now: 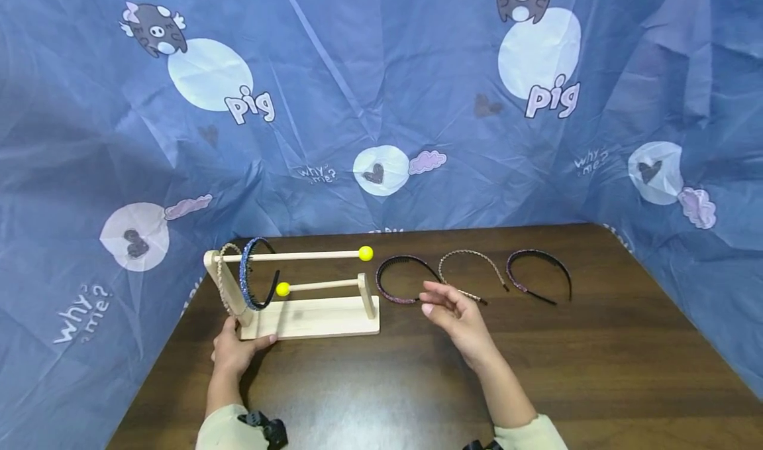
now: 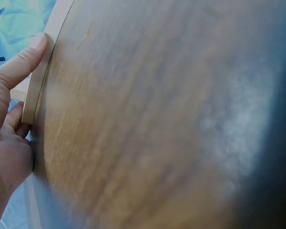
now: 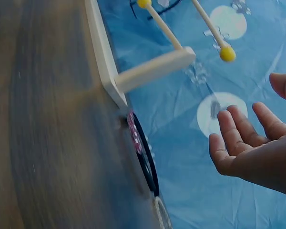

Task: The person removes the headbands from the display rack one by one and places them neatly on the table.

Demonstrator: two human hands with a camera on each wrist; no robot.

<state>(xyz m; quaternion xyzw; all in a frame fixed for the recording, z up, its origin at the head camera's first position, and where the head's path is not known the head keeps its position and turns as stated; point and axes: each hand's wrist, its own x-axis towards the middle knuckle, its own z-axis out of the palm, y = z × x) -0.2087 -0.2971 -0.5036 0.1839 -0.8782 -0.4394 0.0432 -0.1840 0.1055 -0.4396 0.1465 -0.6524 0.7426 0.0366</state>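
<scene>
A wooden stand point(image 1: 310, 319) with two pegs is on the table's left. My left hand point(image 1: 234, 355) grips its base at the left end, thumb along the front edge, as the left wrist view also shows on the base point(image 2: 35, 90). On the long upper peg hang a braided beige headband point(image 1: 222, 284) and a blue glittery headband point(image 1: 244, 274). The short lower peg point(image 1: 322, 285) bears nothing. My right hand point(image 1: 467, 327) is empty, fingers relaxed and slightly bent, in front of a pink-and-black headband point(image 1: 398, 299); the right wrist view shows the hand point(image 3: 257, 152) apart from it.
Right of that headband, a beige headband point(image 1: 471, 252) and another dark pink one point(image 1: 539, 252) lie on the brown table point(image 1: 596, 370). Yellow balls cap the upper peg point(image 1: 365, 254) and lower peg. A blue printed cloth point(image 1: 322, 105) hangs behind and beside the table.
</scene>
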